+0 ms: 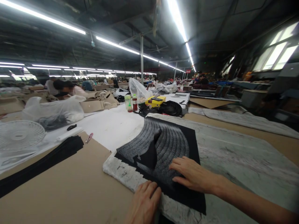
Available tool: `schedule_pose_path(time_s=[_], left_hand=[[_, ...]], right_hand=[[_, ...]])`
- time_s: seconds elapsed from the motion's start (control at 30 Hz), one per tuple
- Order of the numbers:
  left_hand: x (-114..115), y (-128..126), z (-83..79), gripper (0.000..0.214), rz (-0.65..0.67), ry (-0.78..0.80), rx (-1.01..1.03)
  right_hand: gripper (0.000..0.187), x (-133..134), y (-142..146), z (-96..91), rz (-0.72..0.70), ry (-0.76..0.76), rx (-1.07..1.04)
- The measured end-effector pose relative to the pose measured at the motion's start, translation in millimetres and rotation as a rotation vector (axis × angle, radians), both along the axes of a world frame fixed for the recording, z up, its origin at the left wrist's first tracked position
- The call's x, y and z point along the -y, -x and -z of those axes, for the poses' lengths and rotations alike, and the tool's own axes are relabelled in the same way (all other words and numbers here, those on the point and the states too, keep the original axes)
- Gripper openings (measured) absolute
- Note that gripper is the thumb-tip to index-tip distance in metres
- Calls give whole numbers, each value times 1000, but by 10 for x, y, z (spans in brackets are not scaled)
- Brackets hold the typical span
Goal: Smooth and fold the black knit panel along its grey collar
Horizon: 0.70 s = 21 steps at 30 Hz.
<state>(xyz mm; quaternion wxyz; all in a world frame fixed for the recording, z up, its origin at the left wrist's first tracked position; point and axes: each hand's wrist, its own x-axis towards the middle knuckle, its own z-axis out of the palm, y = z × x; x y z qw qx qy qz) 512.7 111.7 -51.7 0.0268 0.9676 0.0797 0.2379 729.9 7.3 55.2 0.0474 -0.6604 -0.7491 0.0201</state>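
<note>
A black fabric sheet (149, 155) with curved rows of grey textured stripes lies on a pale, stained padded board (229, 149). Part of it is folded over near the middle, showing a plain black side. My right hand (193, 175) rests on the striped area, its fingers bent a little and the thumb apart. At the near edge of the sheet and board is my left hand (146, 199), its fingers lying over the edge side by side. Neither hand shows anything gripped.
Brown board (70, 183) covers the table at left, with black strips (42, 165) and a pink cutter (89, 138) on it. A white fan (20, 135) stands far left. Beyond the sheet are bottles (135, 102), a yellow box (154, 101) and coiled black strips (171, 108). People sit farther back.
</note>
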Motion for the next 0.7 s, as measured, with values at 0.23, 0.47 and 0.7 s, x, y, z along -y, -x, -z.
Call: schedule_pose_path(time_s=[0.23, 0.47, 0.7], left_hand=[[293, -214, -164, 65, 191, 181, -152], [305, -124, -104, 68, 39, 284, -216], [278, -64, -65, 68, 55, 283, -211]], right_hand=[[34, 598, -11, 186, 218, 103, -73], [20, 522, -22, 216, 139, 100, -14], [17, 469, -130, 288, 7, 43, 16]])
